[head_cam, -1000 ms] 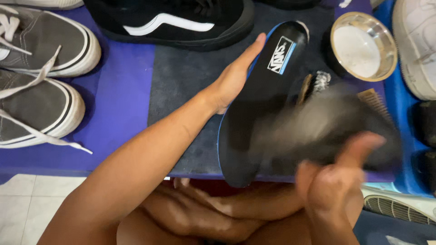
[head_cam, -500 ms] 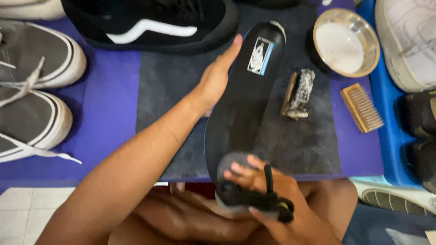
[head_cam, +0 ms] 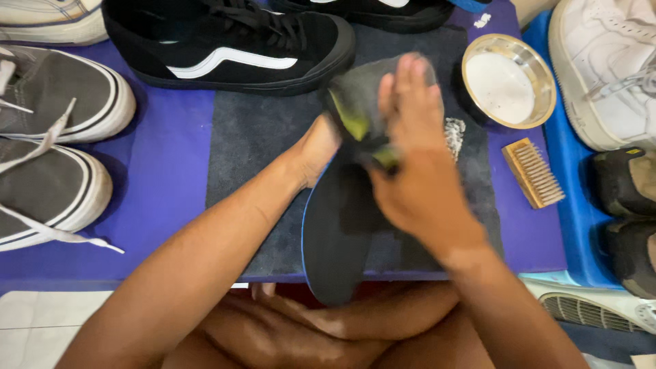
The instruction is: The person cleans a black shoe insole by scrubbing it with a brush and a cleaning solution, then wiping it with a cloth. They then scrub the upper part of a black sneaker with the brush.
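1. At the far left, two grey canvas shoes with white soles lie side by side on a purple mat, and their white laces trail loose across them.
2. Above them, at the top edge, a black shoe with a white side stripe lies on its side, its toe pointing right.
3. A dark grey cloth covers the middle of the purple mat, just below the black shoe.
4. The left hand reaches up from the lower left and presses against the left edge of a black insole with a blue rim; its grip is closed on that edge, thumb side toward the camera.
5. The insole lies lengthwise over the dark grey cloth, its heel end hanging past the near edge of the mat toward the person's legs, its upper end hidden under the right hand.
6. The right hand lies over the upper part of the insole, fingers stretched flat and blurred, its grip pressing a dark rag with a yellow-green patch down onto it.
7. Just right of the fingers a small whitish brush or tuft lies on the cloth, partly hidden.
8. Further right stands a round metal tin of white paste, open.
9. Below the tin a wooden brush lies on the mat, bristles up.
10. At the right edge a white shoe and two dark shoes lie on a blue surface.
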